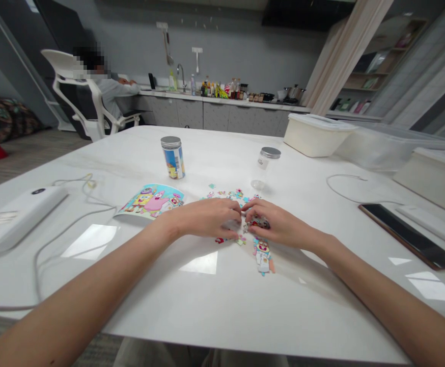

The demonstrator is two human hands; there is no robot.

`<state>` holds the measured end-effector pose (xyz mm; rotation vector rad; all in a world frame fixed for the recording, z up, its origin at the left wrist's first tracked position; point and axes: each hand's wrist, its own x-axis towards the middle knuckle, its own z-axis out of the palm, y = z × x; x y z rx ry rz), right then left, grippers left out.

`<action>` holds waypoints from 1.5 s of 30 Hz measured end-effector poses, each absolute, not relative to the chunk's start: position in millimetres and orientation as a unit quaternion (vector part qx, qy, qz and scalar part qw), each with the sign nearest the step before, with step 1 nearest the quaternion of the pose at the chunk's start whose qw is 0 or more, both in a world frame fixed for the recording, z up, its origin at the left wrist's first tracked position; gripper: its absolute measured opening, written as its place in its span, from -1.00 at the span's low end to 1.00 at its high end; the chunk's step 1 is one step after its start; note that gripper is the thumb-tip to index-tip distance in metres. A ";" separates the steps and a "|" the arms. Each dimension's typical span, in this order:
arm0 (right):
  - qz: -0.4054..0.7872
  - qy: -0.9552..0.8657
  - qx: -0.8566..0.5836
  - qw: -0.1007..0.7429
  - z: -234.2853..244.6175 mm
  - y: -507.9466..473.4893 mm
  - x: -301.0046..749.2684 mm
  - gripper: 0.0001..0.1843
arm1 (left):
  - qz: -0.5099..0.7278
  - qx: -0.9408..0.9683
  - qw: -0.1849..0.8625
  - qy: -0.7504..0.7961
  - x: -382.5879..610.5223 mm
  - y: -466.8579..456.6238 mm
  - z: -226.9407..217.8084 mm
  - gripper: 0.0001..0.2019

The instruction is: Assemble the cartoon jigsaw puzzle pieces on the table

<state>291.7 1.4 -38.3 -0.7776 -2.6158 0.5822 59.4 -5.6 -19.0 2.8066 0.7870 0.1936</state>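
My left hand [217,216] rests low over the white table, fingers bent and thumb apart from them, with no object visible between. Facing it, my right hand [279,221] curls around a few small puzzle pieces [259,222]; its palm side is partly hidden. More loose puzzle pieces [235,193] are scattered just beyond both hands, and a red one [219,240] lies beneath my left thumb. Nearer to me, a joined strip of puzzle [262,257] shows part of a cartoon figure. A curved cartoon picture sheet [151,200] lies left of my left hand.
Behind the pieces stand a cartoon-printed jar [174,160] and a clear jar [261,171] with metal lids. A white device [20,214] with cables is at left. A phone [409,234] and storage boxes [317,135] are at right. A person [113,94] sits at the counter behind.
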 end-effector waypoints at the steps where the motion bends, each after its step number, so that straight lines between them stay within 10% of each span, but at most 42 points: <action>1: 0.207 -0.922 -0.275 0.180 -38.2 1.4 291.8 -0.91 | 0.067 0.955 0.115 0.266 59.0 -5.6 -18.6 -0.80; 12: 0.271 -0.892 -0.274 0.238 -34.0 -0.9 289.4 -0.90 | 0.104 0.939 0.160 0.288 60.4 -7.2 -13.1 -0.85; 27: 0.547 -0.686 -0.354 0.326 -33.1 9.2 291.4 -0.71 | 0.254 0.723 0.497 0.407 75.6 -2.1 -26.7 -0.80; 45: 0.542 -0.675 -0.387 0.318 -28.0 5.6 288.7 -0.78 | 0.232 0.693 0.560 0.390 73.1 -4.3 -25.8 -0.82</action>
